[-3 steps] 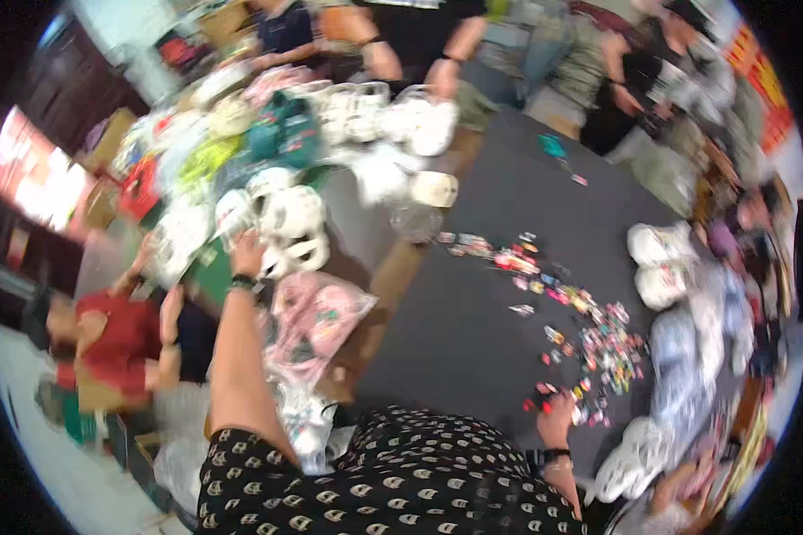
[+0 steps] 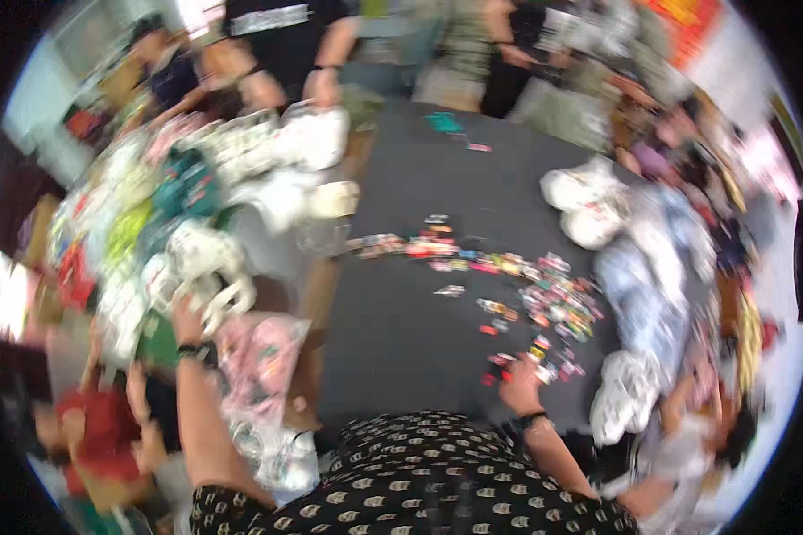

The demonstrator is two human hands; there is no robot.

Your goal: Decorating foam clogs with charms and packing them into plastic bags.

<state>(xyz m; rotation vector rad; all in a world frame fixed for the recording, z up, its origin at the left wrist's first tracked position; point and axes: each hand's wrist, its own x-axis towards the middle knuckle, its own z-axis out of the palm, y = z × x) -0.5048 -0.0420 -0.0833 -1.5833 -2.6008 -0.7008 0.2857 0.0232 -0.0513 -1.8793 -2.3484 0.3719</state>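
1. Since the earlier frame, both hands have barely shifted.
2. Left hand [image 2: 187, 319], fingers blurred, reaches a white plastic packet [image 2: 207, 267] at centre left; grip unclear.
3. Right hand [image 2: 519, 385] rests fingers together by small colourful pieces [image 2: 544, 303] on the dark grey tabletop [image 2: 401, 321]; sorting seems underway, and next comes a careful pinch.

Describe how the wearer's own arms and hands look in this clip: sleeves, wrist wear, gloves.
Both forearms are bare, with no gloves. The left hand has a dark band, like a watch or bracelet, on its wrist. The right hand wears a thin dark wristband. The black garment with a small pale repeating print covers the torso and upper arms. Motion blur hides finer detail.
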